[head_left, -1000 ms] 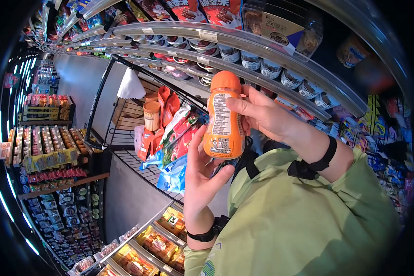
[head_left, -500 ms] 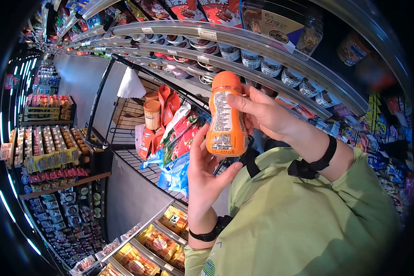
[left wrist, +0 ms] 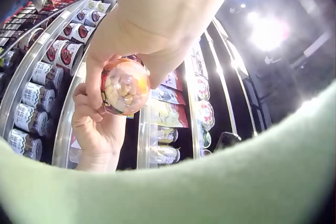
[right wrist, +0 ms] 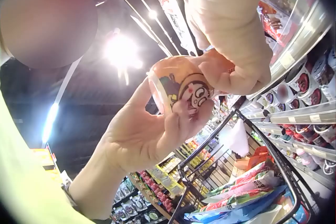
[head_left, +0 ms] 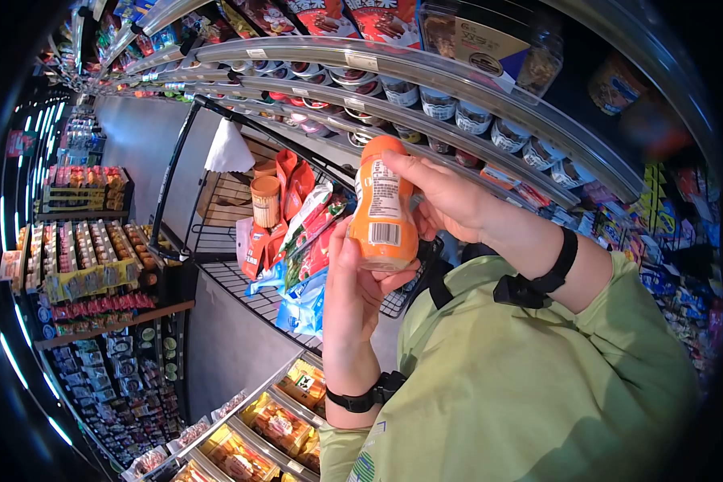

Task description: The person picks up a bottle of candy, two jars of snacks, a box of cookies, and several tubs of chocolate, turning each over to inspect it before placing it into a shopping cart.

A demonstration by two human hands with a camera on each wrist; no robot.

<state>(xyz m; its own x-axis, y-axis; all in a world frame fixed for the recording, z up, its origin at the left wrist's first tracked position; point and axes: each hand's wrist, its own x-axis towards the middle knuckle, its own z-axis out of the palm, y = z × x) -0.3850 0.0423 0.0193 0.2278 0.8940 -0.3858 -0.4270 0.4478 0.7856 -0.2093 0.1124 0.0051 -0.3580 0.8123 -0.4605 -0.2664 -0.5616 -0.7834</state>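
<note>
An orange bottle [head_left: 384, 201] is held tilted between both hands, its white text panel and barcode towards the head camera. The right hand [head_left: 450, 193] grips its upper part, thumb across the neck by the orange cap. Around the base curls the left hand [head_left: 355, 293], thumb on the near side. The left wrist view shows the bottle's clear bottom [left wrist: 126, 86] with pale pieces inside, between the fingers of the left hand [left wrist: 142, 35]. A cartoon face on the bottle [right wrist: 181, 85] is visible in the right wrist view, left hand [right wrist: 142, 134] below, right hand [right wrist: 231, 50] above.
A black wire cart [head_left: 249, 301] holds bagged goods, an orange-capped tub [head_left: 265, 201] and a white cloth [head_left: 229, 147] over its edge. Shelves with cups [head_left: 438, 104] run along the far side. Packaged food [head_left: 277, 426] lies in a bin near the left sleeve.
The bottle has turned, bringing a barcode into view where a QR code was, and has shifted slightly down and left. The left fingers have closed round its base; the right thumb sits nearer the cap.
</note>
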